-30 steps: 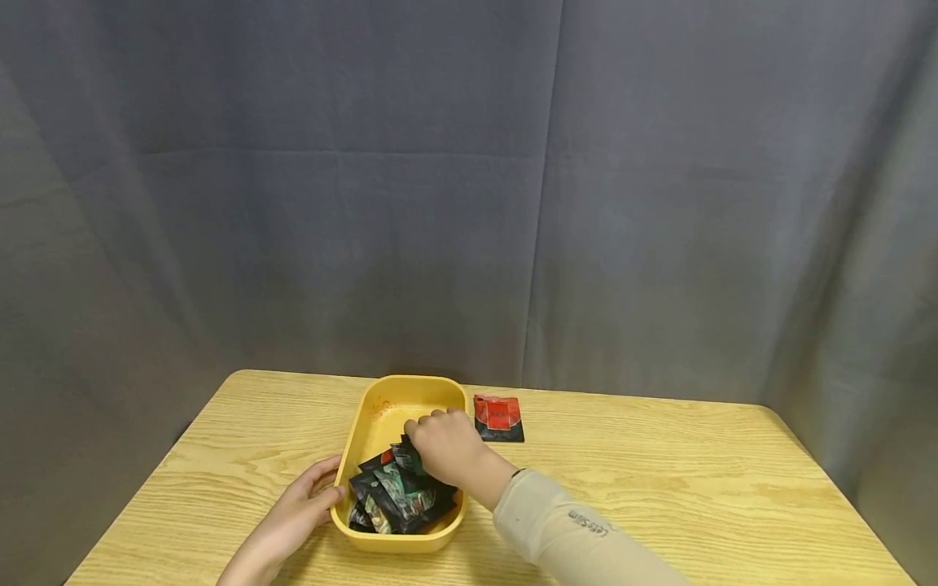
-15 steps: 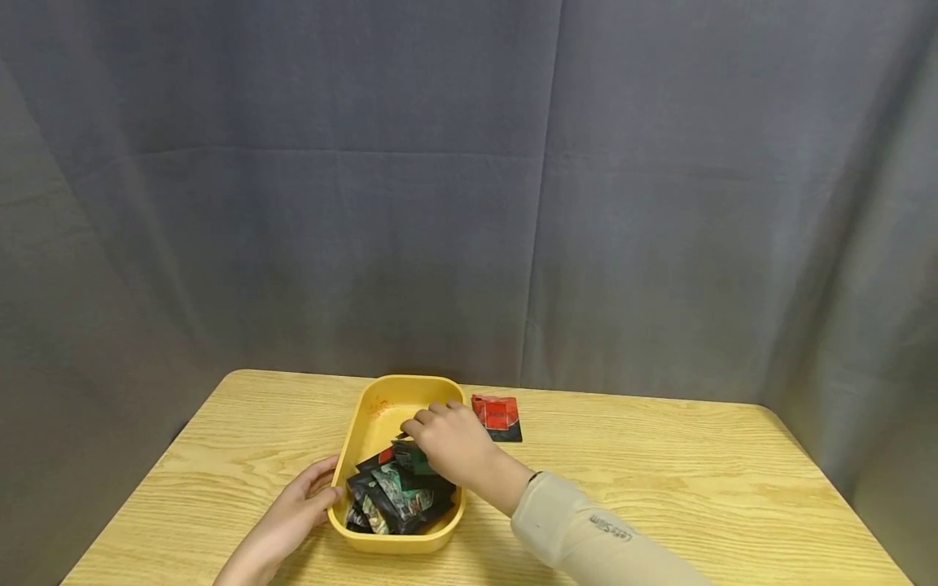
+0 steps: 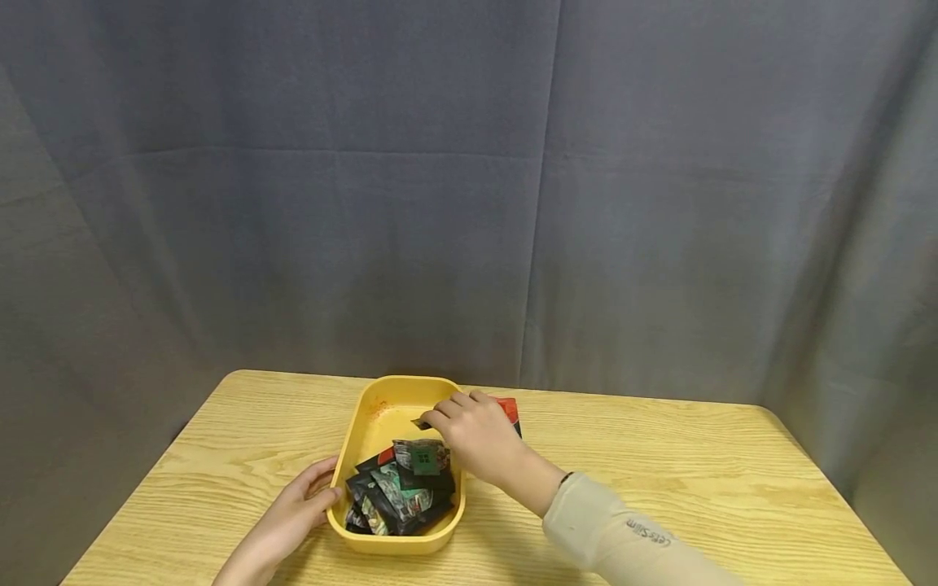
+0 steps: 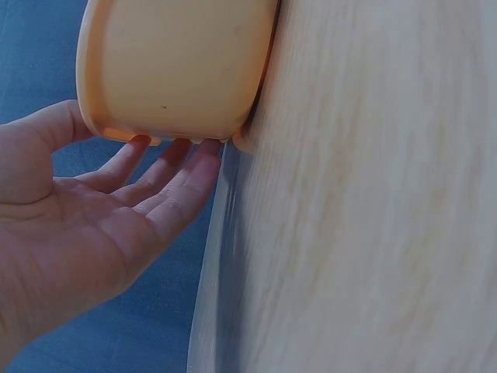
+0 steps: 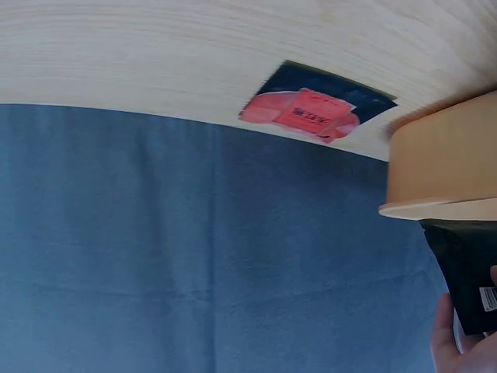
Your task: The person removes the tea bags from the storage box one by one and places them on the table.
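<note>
A yellow plastic bin (image 3: pixel 352 533) stands on the table. My left hand (image 3: pixel 299 509) holds its left side, thumb at the rim and fingers against the outer wall; the left wrist view shows this hand (image 4: pixel 101 210) with fingertips touching the bin (image 4: pixel 178 70). Above the bin's right edge my right hand (image 3: pixel 476 435) grips a dark sachet (image 3: pixel 421 423), mostly hidden by the hand. The right wrist view shows more of that black sachet (image 5: pixel 462 264), with a white label on it. Several dark sachets (image 3: pixel 421 468) lie heaped in the bin's near half, one with a green square on top.
A red and black sachet (image 3: pixel 509 407) lies on the wooden table (image 3: pixel 681 480) right of the bin, partly behind my right hand; the right wrist view shows this sachet (image 5: pixel 311 113) fully. Grey curtain (image 3: pixel 440 203) hangs behind the table's far edge.
My right hand has lifted a sachet out of the heap and moved right, towards the bin's right rim. The green-square sachet is uncovered. The left hand has stayed at the bin.
</note>
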Demonstrator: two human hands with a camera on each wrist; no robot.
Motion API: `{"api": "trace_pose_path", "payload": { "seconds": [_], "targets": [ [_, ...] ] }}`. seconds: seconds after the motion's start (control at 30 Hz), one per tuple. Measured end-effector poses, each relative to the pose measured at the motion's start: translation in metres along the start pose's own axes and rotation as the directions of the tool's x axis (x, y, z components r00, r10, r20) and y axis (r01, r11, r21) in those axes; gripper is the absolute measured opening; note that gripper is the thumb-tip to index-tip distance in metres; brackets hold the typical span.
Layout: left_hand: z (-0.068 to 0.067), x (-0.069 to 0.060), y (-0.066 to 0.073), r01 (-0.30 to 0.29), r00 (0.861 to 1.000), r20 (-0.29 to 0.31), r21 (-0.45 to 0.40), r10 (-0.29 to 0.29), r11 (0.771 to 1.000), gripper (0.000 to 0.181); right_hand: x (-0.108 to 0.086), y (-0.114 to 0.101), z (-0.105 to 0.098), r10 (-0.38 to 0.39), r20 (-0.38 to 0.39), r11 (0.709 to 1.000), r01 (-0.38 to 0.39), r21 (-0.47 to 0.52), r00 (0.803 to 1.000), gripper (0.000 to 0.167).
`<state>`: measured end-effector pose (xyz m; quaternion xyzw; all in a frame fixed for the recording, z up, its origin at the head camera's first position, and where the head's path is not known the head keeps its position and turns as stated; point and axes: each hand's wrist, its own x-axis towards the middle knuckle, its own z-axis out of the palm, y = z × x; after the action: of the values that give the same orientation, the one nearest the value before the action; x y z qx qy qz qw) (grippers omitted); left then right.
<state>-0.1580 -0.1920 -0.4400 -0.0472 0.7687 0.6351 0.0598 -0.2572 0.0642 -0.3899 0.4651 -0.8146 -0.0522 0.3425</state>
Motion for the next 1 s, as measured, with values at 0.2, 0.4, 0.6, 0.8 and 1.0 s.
{"api": "trace_pose_path", "payload": {
  "seconds": [0.2,0.4,0.6,0.8,1.0],
  "targets": [
    [0.000,0.000,0.000,0.002,1.000,-0.001,-0.001,-0.002,1.000,0.052,-0.012,0.013,-0.002,0.034,-0.072,0.999,-0.037,-0.032,0.997,0.026],
    [-0.001,-0.001,0.001,0.001,1.000,0.004,0.009,-0.001,1.000,0.052,-0.024,0.027,-0.002,0.086,-0.094,0.996,-0.085,0.012,0.992,0.028],
    [-0.001,-0.001,0.002,-0.010,1.000,-0.002,0.015,0.010,1.000,0.052,-0.038,0.043,0.002,0.094,-0.070,0.995,-0.096,-0.018,0.993,0.032],
    [-0.001,-0.001,0.000,-0.025,1.000,-0.001,0.008,0.025,1.000,0.053,-0.054,0.056,0.009,0.092,-0.049,0.995,-0.093,-0.031,0.995,0.030],
    [0.000,-0.001,0.000,-0.026,1.000,0.005,-0.001,0.026,1.000,0.052,-0.072,0.068,0.015,0.103,-0.017,0.993,-0.103,-0.060,0.995,0.029]
  ]
}}
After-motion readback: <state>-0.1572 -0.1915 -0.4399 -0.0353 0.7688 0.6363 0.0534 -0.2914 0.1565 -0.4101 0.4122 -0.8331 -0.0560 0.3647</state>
